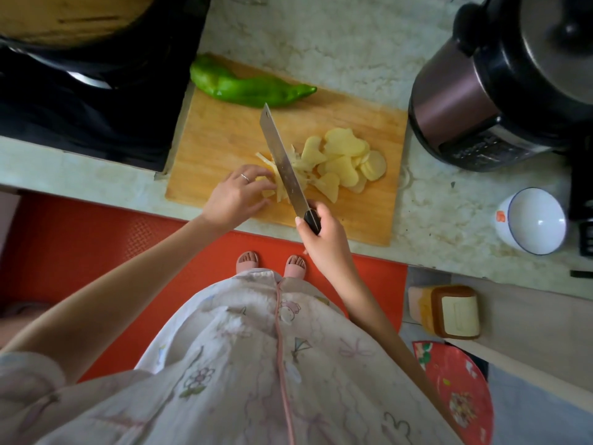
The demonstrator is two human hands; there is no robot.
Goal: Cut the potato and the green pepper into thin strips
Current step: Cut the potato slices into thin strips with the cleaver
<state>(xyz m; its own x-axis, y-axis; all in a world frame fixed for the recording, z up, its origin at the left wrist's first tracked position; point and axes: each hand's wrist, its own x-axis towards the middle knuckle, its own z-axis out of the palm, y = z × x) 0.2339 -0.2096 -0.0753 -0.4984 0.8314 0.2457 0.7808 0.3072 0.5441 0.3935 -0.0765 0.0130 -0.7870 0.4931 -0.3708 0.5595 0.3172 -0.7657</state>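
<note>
One orange mark is showing on the side of the white bowl [532, 220] at the far right of the counter [321, 27], too small to read. Print on the front panel of the pressure cooker [475, 101] is blurring out too.

L hand [234, 195], w/ a ring [245, 178] on one finger, is reaching in from the left. Its wrist is sitting low and its fingers are curling down onto a small potato stack [268, 187], pinning it just left of the blade.

R hand [324, 232] is wrapping tight round the dark handle of the knife [282, 162]. The blade is pointing away from the person, w/ its tip near the green pepper [247, 88].

Cut strips [301, 168] are lying against the blade's right side. Beyond them, round potato slices [346, 155] are overlapping in a loose pile mid-right on the cutting board [224, 133].

The pepper is lying whole along the board's far edge, well apart from the potato.
</note>
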